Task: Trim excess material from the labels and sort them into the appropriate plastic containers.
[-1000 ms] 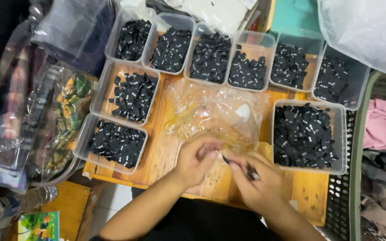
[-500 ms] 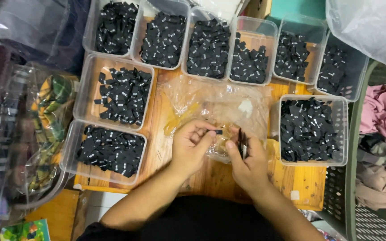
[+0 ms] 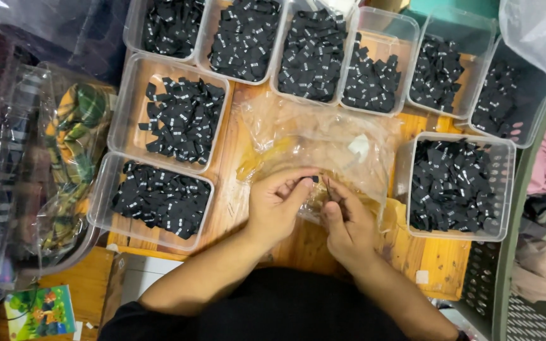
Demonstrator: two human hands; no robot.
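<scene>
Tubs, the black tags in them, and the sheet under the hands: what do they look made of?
Tubs: clear, slightly frosted plastic; the tags and wood show through the walls. Tags: probably woven fabric, matte black, thin and folded, lying limp in heaps. Sheet: thin clear plastic film, likely a bag, crinkled and glossy. Table: wood, with visible grain.

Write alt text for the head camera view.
Two bare hands, left hand and right hand, pinch a small black label over a clear plastic bag on a wooden table, ringed by clear tubs of black labels.
</scene>
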